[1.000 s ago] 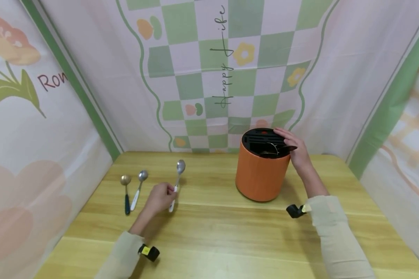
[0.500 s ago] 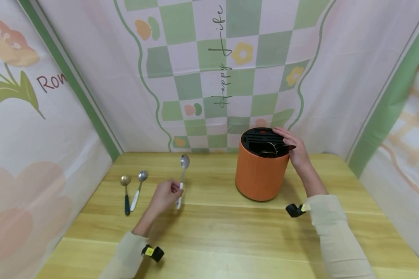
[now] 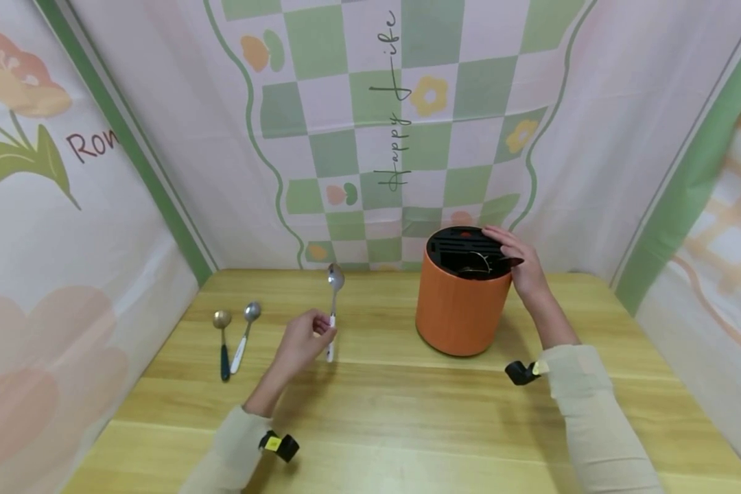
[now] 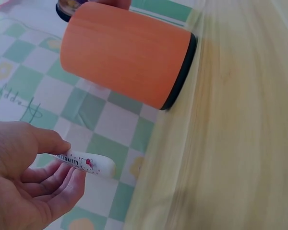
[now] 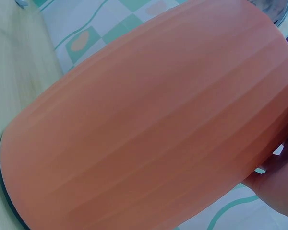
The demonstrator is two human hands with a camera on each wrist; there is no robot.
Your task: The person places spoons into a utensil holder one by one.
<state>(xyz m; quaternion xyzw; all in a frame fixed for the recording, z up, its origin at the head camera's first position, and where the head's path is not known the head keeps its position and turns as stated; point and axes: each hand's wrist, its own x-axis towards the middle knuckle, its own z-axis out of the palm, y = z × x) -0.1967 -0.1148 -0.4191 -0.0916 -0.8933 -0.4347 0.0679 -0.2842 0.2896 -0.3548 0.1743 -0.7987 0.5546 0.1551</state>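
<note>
My left hand (image 3: 302, 337) pinches a spoon (image 3: 336, 280) by its white handle, bowl end up, above the table left of an orange utensil holder (image 3: 460, 312). In the left wrist view the printed end of the spoon handle (image 4: 97, 165) sticks out past thumb and fingers. My right hand (image 3: 527, 272) rests on the holder's right side, its fingers lying along the black slotted top (image 3: 451, 241). A shiny utensil with a dark end (image 3: 510, 262) sits in the holder's front opening; its lower part is hidden.
On the wooden table (image 3: 370, 425) at the left lie a spoon with a dark green handle (image 3: 224, 357) and another with a white handle (image 3: 241, 350). A checkered cloth (image 3: 377, 151) hangs behind the table's back edge.
My left hand has carried the spoon to the right and farther from me, toward the holder, and the spoon stands more upright. My right hand stays on the holder.
</note>
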